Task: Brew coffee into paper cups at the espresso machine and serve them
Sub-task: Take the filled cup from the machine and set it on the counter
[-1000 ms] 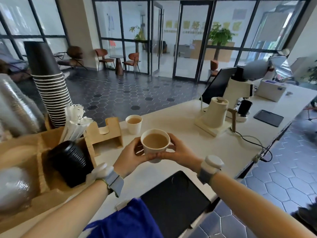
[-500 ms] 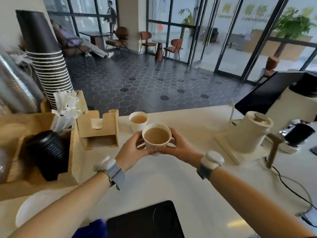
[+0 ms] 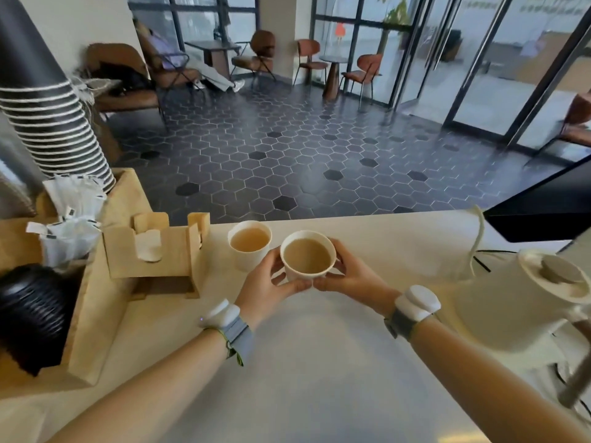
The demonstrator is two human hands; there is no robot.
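Head view, and it's the serving step: a full paper cup (image 3: 307,257) of milky coffee is cradled between both hands, over the pale counter (image 3: 319,362) near its far edge. Whether its base touches the top yet, I can't tell; the thumbs hide the bottom. The left hand (image 3: 267,287) curls round the near-left wall, the right hand (image 3: 353,276) wraps the right side, thumbs nearly meeting under the front of the cup. Both sets of fingers are gripping it, none loose.

Just beside it on the left stands a second cup (image 3: 250,244), filled too and already on the counter by the customer's side. So one is served and this looks like its partner.

Next move, by my reckoning: set it down level, close to the second cup but not bumping it, then open both hands straight off without dragging the rim. The coffee sits high, so any tilt or jolt risks a spill.

Further left, a cardboard holder (image 3: 156,247), paper sachets (image 3: 72,225), a tall stack of dark cups (image 3: 48,116) and black lids (image 3: 32,311). On the right, a white kettle (image 3: 524,302).
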